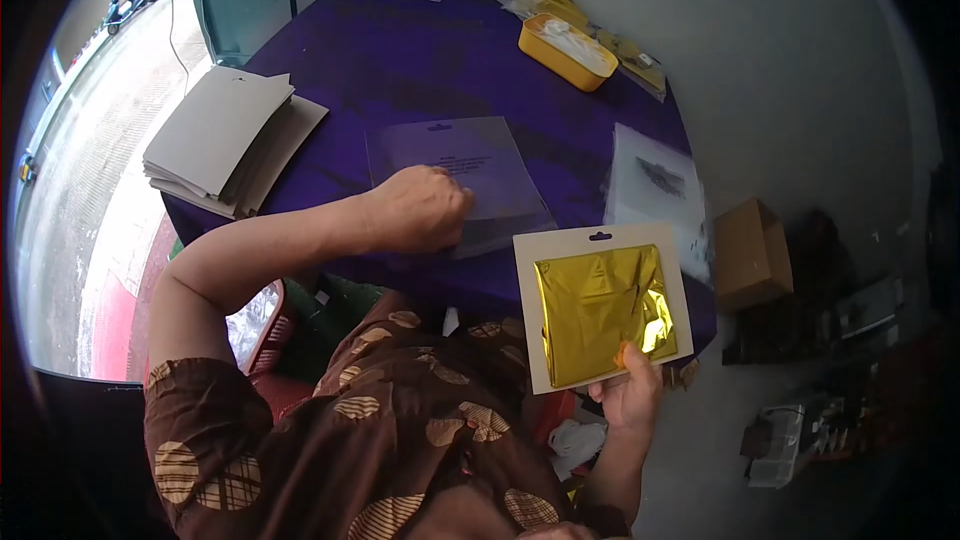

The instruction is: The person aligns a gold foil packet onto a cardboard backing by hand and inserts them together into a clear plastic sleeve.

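In the head view, the right hand point(630, 395) is clamped on the lower edge of a pale card point(565, 245); its thumb, which bears a small orange cover point(622, 354), presses on the gold foil packet point(590, 315) lying against the card's face; this card is lifted near the front right side of the purple table point(400, 50); the left hand point(420, 208) is curled, its fingers gathered together, over the lower part of a clear bag point(485, 175) lying on the table; whether it pinches the film, I cannot tell; a stack of pale cards point(220, 130) is at the left, and some clear plastic sheets point(645, 175) lie at the right; in my judgement, the step in hand is to hold the card with its packet while the left hand attends to the bag; a next move with this bag would call for separating its thin layers by the fingertips, and for a steady card, so that the foil does not slip or crease
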Available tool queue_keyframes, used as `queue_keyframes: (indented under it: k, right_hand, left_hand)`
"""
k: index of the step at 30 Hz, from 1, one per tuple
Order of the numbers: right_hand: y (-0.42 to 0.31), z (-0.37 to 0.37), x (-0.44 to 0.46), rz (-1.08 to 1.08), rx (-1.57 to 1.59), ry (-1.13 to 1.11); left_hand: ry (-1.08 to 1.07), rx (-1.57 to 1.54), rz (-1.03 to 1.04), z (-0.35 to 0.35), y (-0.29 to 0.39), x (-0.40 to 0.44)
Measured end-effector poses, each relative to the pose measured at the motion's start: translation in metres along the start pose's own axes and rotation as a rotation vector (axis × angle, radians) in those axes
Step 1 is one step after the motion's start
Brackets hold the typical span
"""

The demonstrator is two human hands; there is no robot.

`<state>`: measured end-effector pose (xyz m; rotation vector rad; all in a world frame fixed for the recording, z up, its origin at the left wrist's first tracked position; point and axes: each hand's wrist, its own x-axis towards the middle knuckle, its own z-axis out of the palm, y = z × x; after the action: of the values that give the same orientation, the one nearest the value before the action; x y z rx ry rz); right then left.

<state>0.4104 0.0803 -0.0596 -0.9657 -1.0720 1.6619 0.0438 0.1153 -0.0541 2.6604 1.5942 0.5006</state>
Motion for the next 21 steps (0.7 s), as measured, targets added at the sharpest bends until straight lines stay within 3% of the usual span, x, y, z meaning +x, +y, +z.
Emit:
queue_keyframes:
  k: [8, 15, 21]
  right_hand:
    - [0.004, 0.019, -0.004, -0.031, -0.14, 0.015]
    - [0.01, 0.021, -0.002, 0.113, -0.064, -0.126]
    - [0.015, 0.015, -0.002, 0.244, -0.019, -0.19]
  left_hand:
    - [-0.065, -0.191, -0.182, 0.004, 0.031, 0.007]
    - [-0.124, -0.426, -0.323, 0.003, 0.034, 0.017]
    - [-0.11, -0.413, -0.306, 0.004, 0.037, 0.018]
